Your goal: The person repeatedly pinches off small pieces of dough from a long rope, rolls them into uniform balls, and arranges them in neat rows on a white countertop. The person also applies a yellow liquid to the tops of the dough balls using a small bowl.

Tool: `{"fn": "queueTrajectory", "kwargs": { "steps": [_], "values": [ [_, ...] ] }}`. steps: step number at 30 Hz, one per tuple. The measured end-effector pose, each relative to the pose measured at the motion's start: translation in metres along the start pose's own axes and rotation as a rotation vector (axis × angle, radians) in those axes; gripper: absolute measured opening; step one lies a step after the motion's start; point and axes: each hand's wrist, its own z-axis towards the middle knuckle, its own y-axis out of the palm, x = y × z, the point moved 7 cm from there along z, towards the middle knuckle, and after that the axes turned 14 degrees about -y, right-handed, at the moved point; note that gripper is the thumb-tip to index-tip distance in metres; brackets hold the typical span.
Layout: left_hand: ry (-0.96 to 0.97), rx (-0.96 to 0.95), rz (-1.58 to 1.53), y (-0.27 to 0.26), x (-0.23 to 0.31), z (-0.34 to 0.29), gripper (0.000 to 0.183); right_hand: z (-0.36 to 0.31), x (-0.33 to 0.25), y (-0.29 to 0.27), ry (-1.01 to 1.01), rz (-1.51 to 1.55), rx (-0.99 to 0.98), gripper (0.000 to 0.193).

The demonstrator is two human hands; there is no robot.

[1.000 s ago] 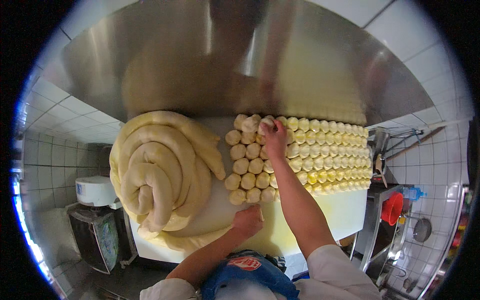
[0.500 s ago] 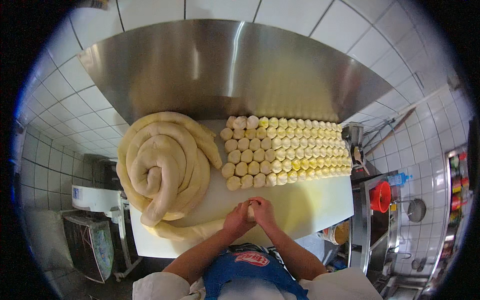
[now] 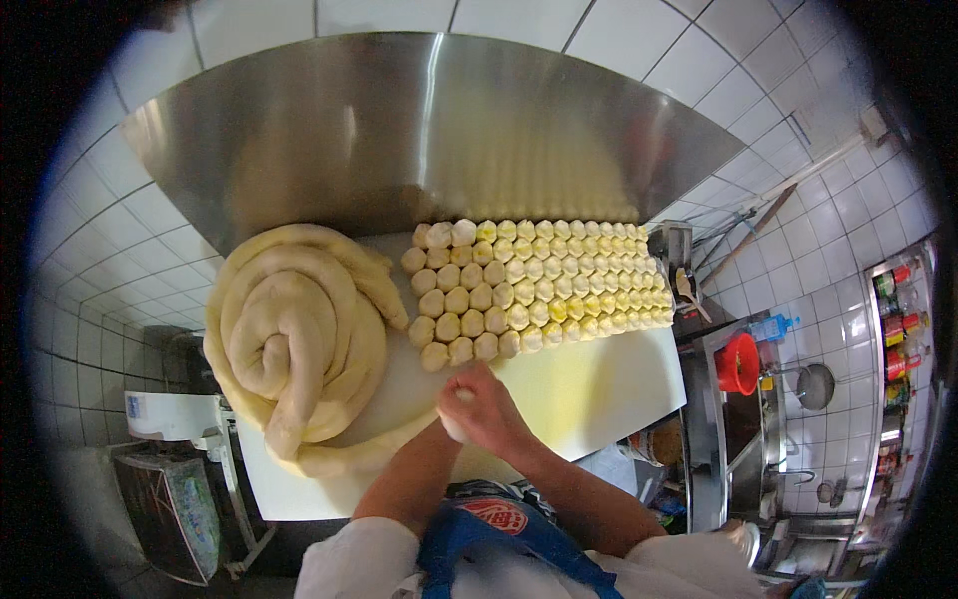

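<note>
Dough coil (image 3: 289, 339) at left, rows of dough balls (image 3: 559, 285) at far right, on a white board (image 3: 599, 384).
Near the board's front edge, the right hand (image 3: 491, 411) curls around a pale dough lump (image 3: 455, 429), close against the left hand (image 3: 449, 401), mostly hidden, its grip impossible to tell.

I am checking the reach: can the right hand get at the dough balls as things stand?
Probably yes: the right hand is close to the nearest dough balls, and nothing visible stands between.
</note>
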Motion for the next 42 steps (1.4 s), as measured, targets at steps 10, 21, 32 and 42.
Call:
{"fn": "queueTrajectory", "kwargs": {
  "steps": [10,21,32,42],
  "values": [
    [-0.436,-0.099,0.355,-0.015,-0.016,0.017,0.032,0.227,0.109,-0.036,0.145,0.126,0.346,0.057],
    [-0.281,0.038,0.170,-0.029,0.000,-0.015,0.064,0.072,0.019,-0.011,0.161,-0.177,-0.198,0.057],
    [-0.117,-0.060,0.137,0.012,0.066,-0.033,0.041,-0.072,0.024,-0.051,0.282,-0.289,0.133,0.036],
    [-0.043,0.032,0.110,0.048,0.024,0.021,0.016,0.017,0.000,-0.045,0.049,0.117,0.118,0.041]
  ]
}}
